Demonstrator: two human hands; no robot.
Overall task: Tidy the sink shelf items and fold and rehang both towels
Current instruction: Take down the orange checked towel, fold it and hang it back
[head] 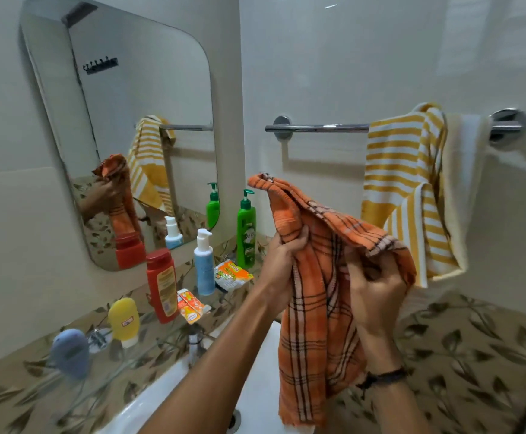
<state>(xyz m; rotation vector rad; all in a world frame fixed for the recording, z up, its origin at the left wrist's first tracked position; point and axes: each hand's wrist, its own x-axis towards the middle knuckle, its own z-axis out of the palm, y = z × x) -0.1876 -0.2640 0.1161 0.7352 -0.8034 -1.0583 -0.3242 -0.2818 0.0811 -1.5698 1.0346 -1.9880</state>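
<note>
- Two hands up over the sink [257, 399], both closed on one orange towel [315, 311].
- Left hand [282, 255] — fingers clamped round a bunched fold near the towel's upper left edge.
- Right hand [377, 292] — fingers curled into the cloth at the upper right, part of the towel draped over the fingertips; dark band on that wrist.
- Orange towel: plaid, dark and pale lines. It hangs crumpled between the hands, its top corner rising to a peak above the left hand, its lower end dangling over the basin.
- Yellow towel [396, 170]: yellow and white stripes, slung unevenly over the right part of the rail [315, 128], bunched at the top, its folds at different heights.
- Rail's left stretch bare chrome; wall mounts at each end.
- Shelf [149, 349] under the mirror [124, 126] carries, left to right: blue tube [69, 352], standing on its cap; yellow tube [124, 321], likewise cap down; red bottle [162, 285], upright; sachet [192, 308], lying flat beside it; blue pump bottle [204, 264], upright; second sachet [232, 274], flat; green pump bottle [246, 228], upright in the corner.
- Tap [195, 339] stands below the shelf at the basin's back edge.
- Mirror reflects the bottles, both towels and the rail.
</note>
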